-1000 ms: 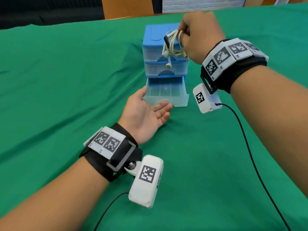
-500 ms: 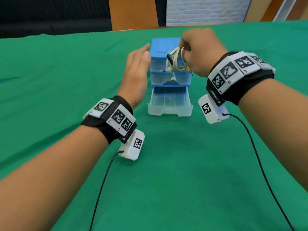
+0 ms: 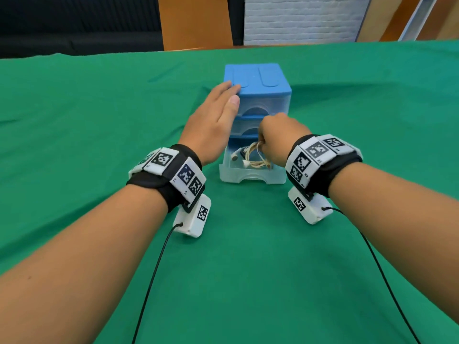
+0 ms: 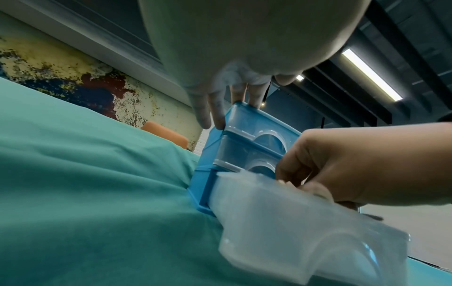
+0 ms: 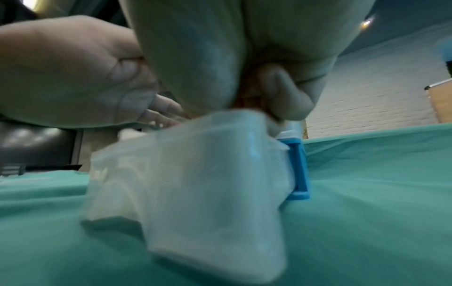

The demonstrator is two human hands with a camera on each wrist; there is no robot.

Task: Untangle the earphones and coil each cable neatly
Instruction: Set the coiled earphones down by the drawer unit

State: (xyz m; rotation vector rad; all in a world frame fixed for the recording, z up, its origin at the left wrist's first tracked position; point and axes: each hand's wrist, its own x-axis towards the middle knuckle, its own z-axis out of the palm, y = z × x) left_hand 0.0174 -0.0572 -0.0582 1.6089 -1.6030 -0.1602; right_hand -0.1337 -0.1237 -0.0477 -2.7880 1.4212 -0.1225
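- Because my right hand [image 3: 278, 137] curled over the coiled earphones [image 3: 253, 157], pinching them inside the pulled-out bottom drawer [image 3: 250, 176], I couldn't make out its fingertips.
- My left hand [image 3: 213, 120] lay flat, fingers straight, against the blue drawer unit [image 3: 258, 80].
- Green cloth [image 3: 248, 269] beneath both wrists; white brick wall [image 3: 298, 18] beyond.

We note a drawer unit [image 3: 258, 95] standing on the surface [image 3: 99, 120], three drawers stacked one above another. Relative to the unit: the bottom drawer [image 3: 250, 176] is pulled out toward us, before the unit's front; the two upper drawers sit closed within it. The coiled earphones [image 3: 252, 157] lie in the open drawer, at its middle. The right hand [image 3: 279, 139] is over that drawer, before the unit's front, fingers closed on the coil. The left hand [image 3: 214, 122] lies flat along the unit's left side, fingertips touching its top left edge. Both wrists sit nearer us than the unit.
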